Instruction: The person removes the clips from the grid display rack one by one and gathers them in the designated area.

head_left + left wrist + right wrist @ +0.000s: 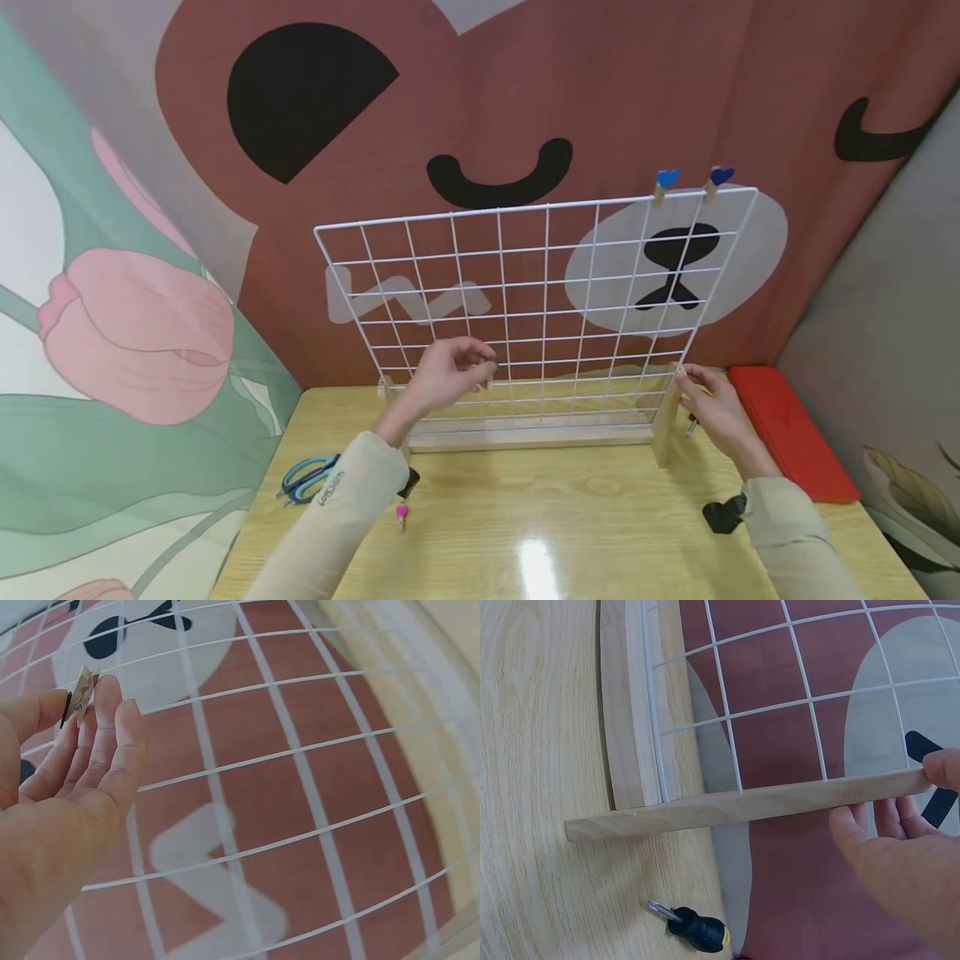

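Between the thumb and fingertips of my left hand [448, 373] is a small wooden clothespin [81, 694], with a dark piece on its thumb side. That hand is in front of a white wire grid panel [452, 214] that stands upright in a wooden stand. My right hand [716, 412] grips the upper end of the stand's right wooden post [750, 802], with fingers on both sides of it. Clipped on the panel's top wire near the right corner are a clothespin with a light blue heart [667, 178] and one with a dark blue heart [722, 176].
A pink-heart clothespin [402, 512] lies on the wooden table [585, 500], near blue-handled scissors [303, 482] at the left. Beside the right post is a short black screwdriver [697, 930]. Farther right rests a flat red case [795, 433]. A printed curtain hangs behind the panel.
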The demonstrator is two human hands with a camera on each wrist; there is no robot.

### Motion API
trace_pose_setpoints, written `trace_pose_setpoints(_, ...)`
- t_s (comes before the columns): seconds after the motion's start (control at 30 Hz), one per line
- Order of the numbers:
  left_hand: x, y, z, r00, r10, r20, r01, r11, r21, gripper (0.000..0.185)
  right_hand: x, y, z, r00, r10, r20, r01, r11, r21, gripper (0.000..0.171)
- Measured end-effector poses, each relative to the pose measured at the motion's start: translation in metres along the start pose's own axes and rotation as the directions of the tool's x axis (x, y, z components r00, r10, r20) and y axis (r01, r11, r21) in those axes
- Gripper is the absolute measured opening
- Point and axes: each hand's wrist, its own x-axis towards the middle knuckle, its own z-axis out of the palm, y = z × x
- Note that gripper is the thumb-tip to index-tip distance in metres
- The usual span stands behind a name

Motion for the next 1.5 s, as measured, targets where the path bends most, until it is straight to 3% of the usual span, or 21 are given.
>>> trace_pose_setpoints(0.23,-0.014,-0.034,0.01,0.999,-0.044,-0.007,0.043,0.996,-0.081,0.016,0.0,0.0,0.001,1.0,-0.007,-0.005,0.007,1.0,0.006,0.059)
trace_pose_setpoints(0.57,-0.039,-0.088,0.014,0.986,-0.157,-0.057,0.147,0.979,-0.141,0.016,0.0,0.001,0.001,1.0,-0.014,0.005,0.014,0.999,0.038,0.058)
trace_pose_setpoints(0.83,-0.075,-0.081,0.008,0.97,-0.224,-0.089,0.211,0.968,-0.136,0.018,0.0,0.003,0.0,1.0,-0.019,0.005,0.019,1.0,0.019,0.06)
trace_pose_setpoints(1.17,-0.1,-0.156,0.003,0.951,-0.272,-0.15,0.261,0.961,-0.091,0.017,0.0,0.003,-0.001,1.0,-0.027,-0.001,0.027,0.999,0.046,0.058)
trace_pose_setpoints(1.5,-0.137,-0.197,-0.012,0.925,-0.327,-0.191,0.331,0.944,-0.01,0.011,0.003,0.004,-0.002,1.0,-0.025,0.012,0.024,0.999,0.027,0.061)
